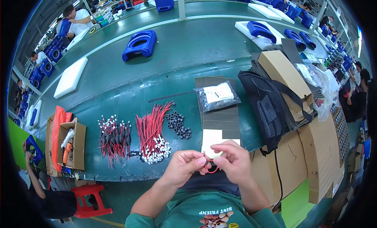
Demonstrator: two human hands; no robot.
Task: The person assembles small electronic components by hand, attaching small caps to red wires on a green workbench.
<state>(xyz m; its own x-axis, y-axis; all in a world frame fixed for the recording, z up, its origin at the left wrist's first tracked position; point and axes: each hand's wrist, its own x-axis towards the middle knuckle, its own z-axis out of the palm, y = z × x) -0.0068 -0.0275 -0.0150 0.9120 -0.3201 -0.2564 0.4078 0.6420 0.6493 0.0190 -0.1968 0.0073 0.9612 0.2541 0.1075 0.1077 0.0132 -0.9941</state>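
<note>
At the bench's near edge, my left hand (183,165) pinches a thin red wire (212,171), which loops down between my hands. A short dark end stands up by the left fingertips. My right hand (234,162) is closed on the same wire, thumb against fingers; its fingers partly hide the grip. Behind the hands lies a pale yellow sheet (212,136) on dark grey cardboard (221,120). To the left are a bundle of red wires with white connectors (151,122), small black ring-like parts (179,125), and a bunch of red-and-black wire assemblies (114,137).
A bag of black parts (218,96) lies on the cardboard. Right stands a black mesh bag (261,106) against cardboard boxes (284,72). Left, an open carton (78,145) holds an orange-handled tool (67,149). Blue plastic housings (140,45) sit farther back; a red stool (89,202) stands below left.
</note>
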